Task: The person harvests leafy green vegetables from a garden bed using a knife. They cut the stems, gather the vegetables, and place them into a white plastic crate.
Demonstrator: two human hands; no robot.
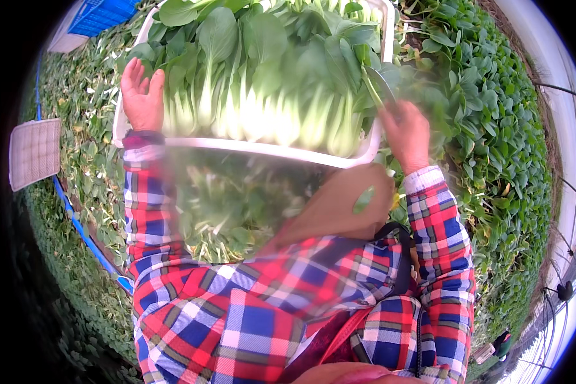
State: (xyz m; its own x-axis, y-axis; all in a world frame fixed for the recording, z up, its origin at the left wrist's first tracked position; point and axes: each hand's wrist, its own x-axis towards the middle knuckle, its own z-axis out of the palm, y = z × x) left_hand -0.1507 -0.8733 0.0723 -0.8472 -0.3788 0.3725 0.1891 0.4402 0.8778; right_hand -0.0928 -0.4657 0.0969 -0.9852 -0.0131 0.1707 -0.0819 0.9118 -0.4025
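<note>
A white plastic crate (269,150) stands before me, holding several heads of bok choy (249,96) in rows, pale stem ends toward me. My left hand (142,98) is raised over the crate's left side, fingers apart and holding nothing. Beyond the crate's near right corner, my right hand (405,134) grips a knife (383,82) by its hidden handle; the thin curved blade points up and left. A narrow green stalk (372,86) lies along the blade, and I cannot tell whether my fingers hold it too. Haze blurs the middle of the view.
Leafy greens (489,105) grow densely to the right, beside a pale plastic sheet wall (559,115). Cut leaves litter the ground (96,158) at left, where a blue hose (89,237) runs past a pale crate (36,153). A blue crate (103,17) sits far left.
</note>
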